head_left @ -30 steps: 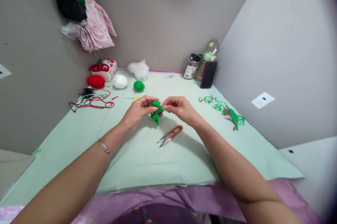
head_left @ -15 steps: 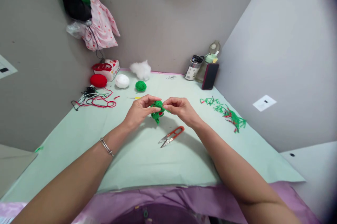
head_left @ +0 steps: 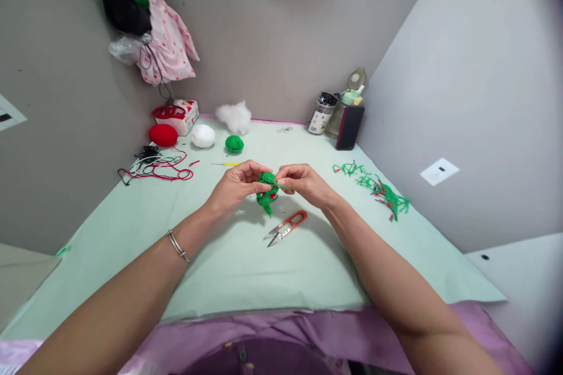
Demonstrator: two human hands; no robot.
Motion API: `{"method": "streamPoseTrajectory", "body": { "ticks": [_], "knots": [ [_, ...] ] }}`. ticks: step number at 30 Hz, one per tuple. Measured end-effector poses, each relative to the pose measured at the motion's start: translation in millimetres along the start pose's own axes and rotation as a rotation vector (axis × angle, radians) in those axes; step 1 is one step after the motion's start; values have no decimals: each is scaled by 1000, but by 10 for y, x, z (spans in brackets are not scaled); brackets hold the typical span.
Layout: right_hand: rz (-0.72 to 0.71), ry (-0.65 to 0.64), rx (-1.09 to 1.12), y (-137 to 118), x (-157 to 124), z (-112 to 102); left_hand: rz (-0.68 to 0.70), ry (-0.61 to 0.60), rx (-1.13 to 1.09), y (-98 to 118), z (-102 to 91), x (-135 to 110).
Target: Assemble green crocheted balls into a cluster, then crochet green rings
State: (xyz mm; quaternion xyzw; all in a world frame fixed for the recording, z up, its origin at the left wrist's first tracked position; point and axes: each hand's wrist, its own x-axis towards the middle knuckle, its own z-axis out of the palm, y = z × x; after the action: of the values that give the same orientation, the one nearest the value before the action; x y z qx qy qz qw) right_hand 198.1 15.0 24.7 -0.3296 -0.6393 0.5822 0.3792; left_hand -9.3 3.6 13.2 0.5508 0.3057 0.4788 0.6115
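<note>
A small green crocheted piece [head_left: 266, 193] with a bit of red in it hangs above the middle of the pale green table cover [head_left: 246, 263]. My left hand [head_left: 235, 186] pinches it from the left, fingers closed on it. My right hand [head_left: 303, 183] pinches its right side, where a short green strand sticks out. Both hands hold it just above the cloth. Red-handled thread snips [head_left: 285, 227] lie on the cover right below my right hand.
At the back left lie a red yarn ball [head_left: 163, 135], a white ball [head_left: 203, 135], a green ball [head_left: 234, 144], white stuffing [head_left: 235, 115] and tangled red thread [head_left: 162, 171]. Green yarn scraps [head_left: 382, 193] lie at the right. A jar and bottle [head_left: 336, 111] stand in the corner.
The crocheted piece has turned and dropped slightly between my fingers, and both hands have shifted a little to the right. The snips have not moved.
</note>
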Motion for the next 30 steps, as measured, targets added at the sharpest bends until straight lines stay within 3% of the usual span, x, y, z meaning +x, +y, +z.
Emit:
{"method": "streamPoseTrajectory", "body": {
  "ticks": [12,22,30],
  "knots": [
    [-72,99,-81,11,8,110,74,68,43,-20,22,-19],
    [-71,19,-151,-72,-6,2,74,47,32,-32,6,-10],
    [-32,-8,-31,2,11,-35,57,21,-22,-46,-14,2]
  ]
}}
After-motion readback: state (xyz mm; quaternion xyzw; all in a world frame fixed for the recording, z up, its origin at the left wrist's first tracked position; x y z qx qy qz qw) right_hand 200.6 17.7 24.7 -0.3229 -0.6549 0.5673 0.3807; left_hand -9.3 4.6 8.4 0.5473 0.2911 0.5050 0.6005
